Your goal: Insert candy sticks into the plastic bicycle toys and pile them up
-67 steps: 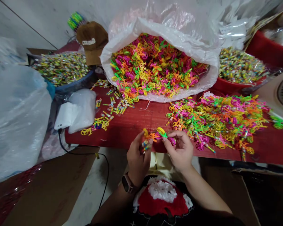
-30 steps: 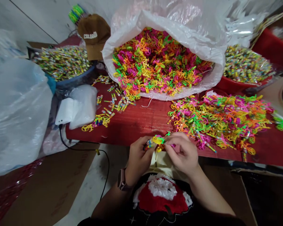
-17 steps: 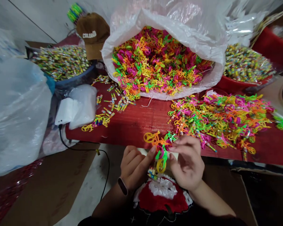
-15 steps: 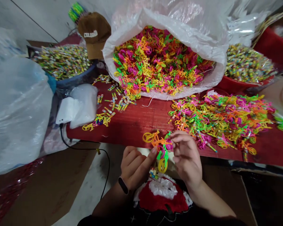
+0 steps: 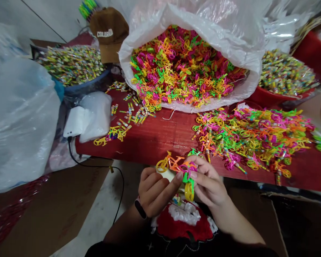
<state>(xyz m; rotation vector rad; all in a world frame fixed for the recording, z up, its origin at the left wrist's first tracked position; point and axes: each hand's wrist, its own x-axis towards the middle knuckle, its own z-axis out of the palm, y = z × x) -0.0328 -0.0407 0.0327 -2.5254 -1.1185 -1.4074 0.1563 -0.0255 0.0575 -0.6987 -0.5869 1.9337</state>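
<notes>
Up they came at the near edge of the red table, toy bicycles in loud colours, between 2 busy hands! Orange frame out to the left, 1 yellow wheel on its end; magenta crowded in the middle; bright green dropped down to another yellow wheel. The left hand, fingers curled, gripped with its index tip on the magenta, and the right hand pinched the opposite side.

red table | white sack | colourful plastic pile | loose tubes
</notes>
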